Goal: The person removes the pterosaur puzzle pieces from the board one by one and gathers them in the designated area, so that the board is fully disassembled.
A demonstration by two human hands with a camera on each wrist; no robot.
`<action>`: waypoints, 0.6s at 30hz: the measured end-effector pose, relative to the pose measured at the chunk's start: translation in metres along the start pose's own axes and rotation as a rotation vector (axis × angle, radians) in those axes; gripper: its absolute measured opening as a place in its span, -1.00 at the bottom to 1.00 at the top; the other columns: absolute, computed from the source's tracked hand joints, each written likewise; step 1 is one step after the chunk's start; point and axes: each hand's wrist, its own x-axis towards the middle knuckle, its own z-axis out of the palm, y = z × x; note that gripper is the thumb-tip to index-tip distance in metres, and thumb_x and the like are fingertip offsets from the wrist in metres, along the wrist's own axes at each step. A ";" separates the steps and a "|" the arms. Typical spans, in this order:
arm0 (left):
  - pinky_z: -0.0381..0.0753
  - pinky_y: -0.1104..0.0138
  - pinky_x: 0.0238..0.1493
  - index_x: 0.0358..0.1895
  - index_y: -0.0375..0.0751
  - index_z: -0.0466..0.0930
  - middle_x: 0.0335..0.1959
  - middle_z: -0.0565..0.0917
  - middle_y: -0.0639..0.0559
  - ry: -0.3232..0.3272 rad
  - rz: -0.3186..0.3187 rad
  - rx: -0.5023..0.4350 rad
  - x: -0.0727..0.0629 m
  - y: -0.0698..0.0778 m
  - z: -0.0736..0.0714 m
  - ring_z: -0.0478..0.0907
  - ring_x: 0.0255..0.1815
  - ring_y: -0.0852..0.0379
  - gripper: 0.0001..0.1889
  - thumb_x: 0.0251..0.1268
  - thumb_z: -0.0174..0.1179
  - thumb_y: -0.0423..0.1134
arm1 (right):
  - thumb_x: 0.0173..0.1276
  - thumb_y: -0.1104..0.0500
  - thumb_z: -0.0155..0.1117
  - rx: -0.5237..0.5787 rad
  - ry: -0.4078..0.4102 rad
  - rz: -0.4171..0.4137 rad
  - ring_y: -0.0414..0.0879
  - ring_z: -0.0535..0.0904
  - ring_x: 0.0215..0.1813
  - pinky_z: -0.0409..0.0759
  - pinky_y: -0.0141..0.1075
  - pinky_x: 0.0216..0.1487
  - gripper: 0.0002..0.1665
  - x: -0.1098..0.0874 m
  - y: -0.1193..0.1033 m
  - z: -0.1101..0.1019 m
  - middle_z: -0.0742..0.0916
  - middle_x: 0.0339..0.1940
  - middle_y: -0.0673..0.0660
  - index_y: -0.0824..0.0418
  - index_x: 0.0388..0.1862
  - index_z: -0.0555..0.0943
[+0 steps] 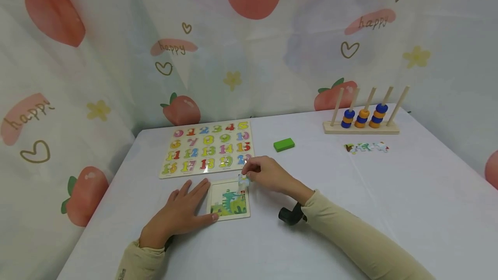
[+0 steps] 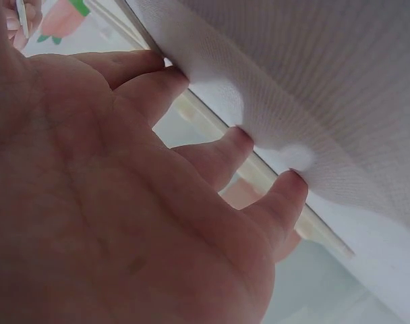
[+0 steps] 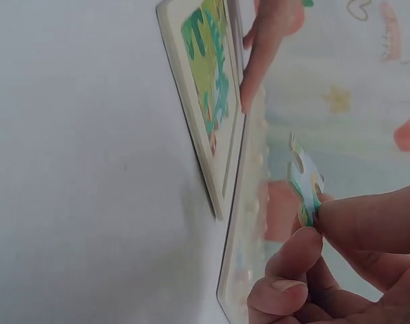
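Note:
In the head view a small framed jigsaw puzzle (image 1: 229, 204) lies on the table, its lower part filled with a green dinosaur scene and its upper part bare board. My right hand (image 1: 270, 175) pinches a light blue puzzle piece (image 1: 243, 181) between thumb and fingers over the frame's upper right corner. The right wrist view shows the puzzle piece (image 3: 306, 181) raised above the board. My left hand (image 1: 182, 211) lies spread beside the frame's left side, fingers straight and thumb touching the lower left corner. In the left wrist view the left hand (image 2: 144, 182) shows its palm.
A number puzzle board (image 1: 208, 148) lies behind the frame. A green block (image 1: 284, 144) sits to its right. Farther right are joined puzzle pieces (image 1: 365, 147) and a bead stacker (image 1: 362, 129) with upright pegs. A patterned curtain (image 1: 264, 55) hangs behind the table.

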 end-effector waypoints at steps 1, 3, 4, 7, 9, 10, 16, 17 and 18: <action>-0.03 -0.37 0.57 0.74 -0.07 0.14 0.72 0.20 -0.08 0.000 0.000 0.001 0.000 -0.001 0.000 -0.06 0.71 -0.38 0.08 0.31 0.35 0.40 | 0.55 0.40 0.23 0.007 0.005 0.004 -0.06 0.55 -0.16 0.57 -0.24 -0.10 -0.82 -0.001 0.001 -0.002 0.72 -0.20 0.04 0.23 -0.12 0.75; -0.02 -0.37 0.57 0.74 -0.07 0.14 0.73 0.19 -0.07 0.001 0.002 0.005 0.000 -0.002 0.001 -0.06 0.71 -0.38 0.09 0.31 0.35 0.40 | 0.56 0.39 0.24 0.016 0.014 0.011 -0.05 0.55 -0.16 0.57 -0.22 -0.10 -0.83 -0.002 0.004 -0.007 0.73 -0.18 0.06 0.24 -0.11 0.75; -0.02 -0.37 0.57 0.74 -0.08 0.14 0.73 0.19 -0.07 0.003 0.003 0.007 0.001 -0.002 0.001 -0.05 0.71 -0.38 0.09 0.31 0.35 0.41 | 0.56 0.39 0.24 0.018 0.020 0.015 -0.05 0.55 -0.16 0.57 -0.22 -0.11 -0.84 -0.003 0.005 -0.010 0.73 -0.18 0.07 0.25 -0.10 0.75; -0.03 -0.36 0.58 0.74 -0.07 0.14 0.72 0.20 -0.07 0.005 0.003 0.009 0.001 -0.002 0.001 -0.05 0.72 -0.37 0.09 0.31 0.35 0.41 | 0.56 0.37 0.25 0.016 0.038 0.029 -0.04 0.56 -0.16 0.58 -0.20 -0.10 -0.84 -0.006 0.009 -0.018 0.74 -0.16 0.08 0.26 -0.08 0.75; -0.03 -0.36 0.58 0.74 -0.07 0.15 0.72 0.20 -0.08 0.007 0.003 0.009 0.001 -0.002 0.002 -0.05 0.72 -0.37 0.09 0.30 0.35 0.41 | 0.56 0.37 0.25 0.009 0.051 0.042 -0.03 0.56 -0.15 0.59 -0.20 -0.09 -0.84 -0.008 0.011 -0.023 0.74 -0.15 0.09 0.26 -0.07 0.76; -0.04 -0.36 0.58 0.74 -0.07 0.15 0.72 0.20 -0.08 0.007 0.001 0.007 0.001 -0.002 0.001 -0.05 0.72 -0.38 0.09 0.30 0.36 0.41 | 0.56 0.36 0.24 0.006 0.056 0.045 -0.03 0.56 -0.15 0.59 -0.19 -0.09 -0.84 -0.009 0.013 -0.025 0.74 -0.15 0.09 0.27 -0.07 0.76; -0.05 -0.36 0.59 0.75 -0.06 0.14 0.72 0.19 -0.09 0.002 -0.005 0.004 0.000 -0.001 0.001 -0.07 0.72 -0.37 0.09 0.29 0.36 0.41 | 0.57 0.36 0.22 -0.011 0.092 0.062 0.01 0.59 -0.10 0.62 -0.17 -0.03 -0.83 -0.014 0.021 -0.041 0.76 -0.09 0.13 0.29 -0.07 0.76; -0.05 -0.36 0.59 0.75 -0.06 0.14 0.72 0.19 -0.09 0.001 -0.006 0.005 0.000 -0.001 0.001 -0.07 0.72 -0.37 0.10 0.29 0.36 0.41 | 0.57 0.36 0.22 -0.014 0.100 0.067 0.01 0.59 -0.08 0.62 -0.17 -0.02 -0.83 -0.015 0.023 -0.044 0.76 -0.08 0.14 0.29 -0.07 0.76; -0.05 -0.36 0.59 0.75 -0.06 0.14 0.72 0.19 -0.08 0.000 -0.006 0.006 0.000 -0.001 0.001 -0.07 0.72 -0.37 0.10 0.29 0.36 0.41 | 0.57 0.36 0.21 -0.017 0.107 0.072 0.02 0.59 -0.08 0.62 -0.17 -0.01 -0.82 -0.016 0.025 -0.047 0.76 -0.08 0.14 0.30 -0.07 0.76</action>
